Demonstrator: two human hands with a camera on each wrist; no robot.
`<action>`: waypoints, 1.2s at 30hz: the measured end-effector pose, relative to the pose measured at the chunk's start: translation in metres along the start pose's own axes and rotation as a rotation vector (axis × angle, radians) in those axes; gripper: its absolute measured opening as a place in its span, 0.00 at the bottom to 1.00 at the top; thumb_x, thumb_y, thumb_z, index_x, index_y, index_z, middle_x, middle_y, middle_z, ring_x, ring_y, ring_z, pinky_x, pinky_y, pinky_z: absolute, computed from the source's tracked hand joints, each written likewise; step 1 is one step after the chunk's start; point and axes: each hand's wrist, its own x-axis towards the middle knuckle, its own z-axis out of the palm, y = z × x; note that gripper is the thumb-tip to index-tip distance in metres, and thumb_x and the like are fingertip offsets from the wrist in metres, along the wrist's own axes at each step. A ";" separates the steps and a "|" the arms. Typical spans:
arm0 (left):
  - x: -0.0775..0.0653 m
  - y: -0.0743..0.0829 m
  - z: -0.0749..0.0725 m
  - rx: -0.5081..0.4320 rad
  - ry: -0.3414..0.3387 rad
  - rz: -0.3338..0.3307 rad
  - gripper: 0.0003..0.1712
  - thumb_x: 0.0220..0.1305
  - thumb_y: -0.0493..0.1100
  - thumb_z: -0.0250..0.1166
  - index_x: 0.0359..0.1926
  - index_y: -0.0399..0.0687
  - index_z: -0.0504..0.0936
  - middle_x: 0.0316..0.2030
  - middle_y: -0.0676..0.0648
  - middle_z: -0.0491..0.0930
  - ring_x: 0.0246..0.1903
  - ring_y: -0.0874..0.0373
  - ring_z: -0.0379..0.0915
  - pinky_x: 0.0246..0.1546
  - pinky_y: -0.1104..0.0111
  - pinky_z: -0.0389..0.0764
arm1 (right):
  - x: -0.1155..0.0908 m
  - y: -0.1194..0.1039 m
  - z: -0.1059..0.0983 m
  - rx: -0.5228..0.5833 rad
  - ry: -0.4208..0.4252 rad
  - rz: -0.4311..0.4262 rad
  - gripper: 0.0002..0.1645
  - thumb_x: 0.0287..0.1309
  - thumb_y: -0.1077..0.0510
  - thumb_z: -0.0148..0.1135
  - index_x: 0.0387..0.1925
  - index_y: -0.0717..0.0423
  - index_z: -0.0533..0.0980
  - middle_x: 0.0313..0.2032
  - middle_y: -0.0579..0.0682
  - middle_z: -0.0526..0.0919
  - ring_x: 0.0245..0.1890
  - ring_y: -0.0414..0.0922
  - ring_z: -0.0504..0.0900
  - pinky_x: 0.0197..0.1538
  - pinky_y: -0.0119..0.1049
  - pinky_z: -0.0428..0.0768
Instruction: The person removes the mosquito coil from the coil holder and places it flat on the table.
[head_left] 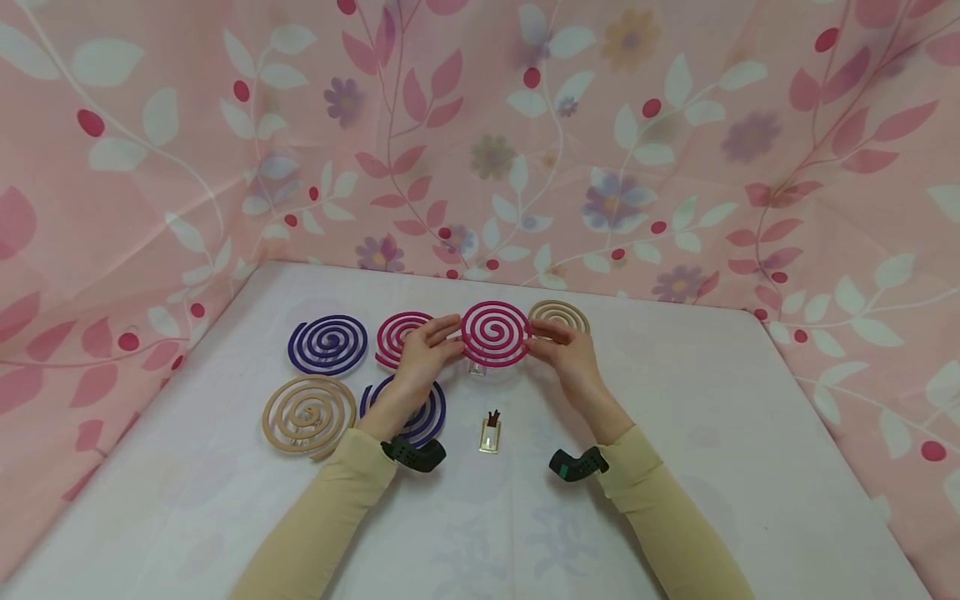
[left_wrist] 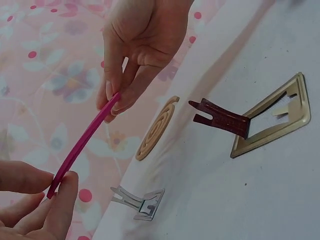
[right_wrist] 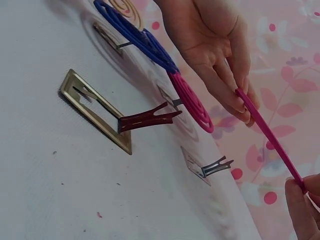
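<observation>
A pink mosquito coil [head_left: 495, 332] is held up between both hands above the table. My left hand [head_left: 426, 357] pinches its left edge, thumb and fingers on opposite faces. On the opposite edge, my right hand [head_left: 567, 360] pinches it the same way. Seen edge-on in the left wrist view, the coil [left_wrist: 82, 141] appears thin and tilted. Below it stands a small silver metal coil stand [head_left: 477, 367], partly hidden in the head view. Nearer to me, a brass-coloured stand [head_left: 490, 435] has a dark red forked prong [left_wrist: 222, 118] bent upward, carrying nothing.
To the left are two purple-blue coils [head_left: 330, 343], another pink coil [head_left: 384, 340] and a tan coil [head_left: 310, 414]; the left arm partly covers some. Another tan coil [head_left: 558, 315] is behind my right hand. A floral curtain [head_left: 480, 150] borders the white table [head_left: 720, 467].
</observation>
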 end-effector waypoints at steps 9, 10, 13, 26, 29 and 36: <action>0.003 0.005 0.016 -0.026 -0.004 0.046 0.29 0.70 0.29 0.58 0.70 0.37 0.67 0.67 0.39 0.72 0.61 0.45 0.75 0.53 0.67 0.82 | -0.002 -0.013 -0.018 -0.014 0.006 -0.008 0.23 0.63 0.66 0.64 0.60 0.66 0.76 0.56 0.61 0.79 0.40 0.39 0.87 0.50 0.32 0.84; 0.003 0.006 0.020 -0.029 -0.001 0.049 0.28 0.70 0.29 0.58 0.70 0.38 0.67 0.67 0.40 0.73 0.60 0.46 0.76 0.52 0.68 0.82 | -0.003 -0.013 -0.020 -0.014 0.010 -0.006 0.23 0.64 0.65 0.64 0.60 0.66 0.76 0.56 0.61 0.79 0.40 0.39 0.87 0.51 0.32 0.84; 0.004 0.007 0.031 -0.050 0.007 0.055 0.28 0.69 0.29 0.59 0.69 0.37 0.69 0.65 0.40 0.74 0.59 0.47 0.77 0.51 0.69 0.83 | -0.004 -0.014 -0.029 -0.015 0.031 0.012 0.23 0.65 0.64 0.64 0.60 0.64 0.76 0.57 0.60 0.78 0.41 0.39 0.87 0.51 0.31 0.84; 0.010 0.002 0.068 -0.132 0.049 0.080 0.24 0.68 0.28 0.60 0.64 0.34 0.73 0.61 0.37 0.78 0.51 0.50 0.82 0.51 0.64 0.83 | -0.013 -0.019 -0.060 0.012 0.073 -0.005 0.24 0.66 0.65 0.62 0.62 0.68 0.74 0.50 0.51 0.81 0.40 0.37 0.88 0.50 0.30 0.83; 0.012 0.000 0.076 -0.156 0.069 0.082 0.24 0.66 0.27 0.61 0.63 0.33 0.74 0.60 0.37 0.79 0.48 0.52 0.82 0.51 0.63 0.84 | -0.015 -0.018 -0.066 0.023 0.081 -0.010 0.24 0.65 0.65 0.63 0.61 0.69 0.74 0.47 0.49 0.83 0.40 0.37 0.88 0.50 0.31 0.84; 0.014 -0.009 0.091 -0.194 0.091 0.067 0.22 0.66 0.26 0.61 0.60 0.35 0.77 0.58 0.37 0.80 0.47 0.55 0.83 0.50 0.64 0.84 | -0.017 -0.015 -0.080 0.033 0.091 -0.020 0.26 0.65 0.66 0.62 0.63 0.71 0.71 0.45 0.48 0.84 0.39 0.37 0.88 0.49 0.29 0.83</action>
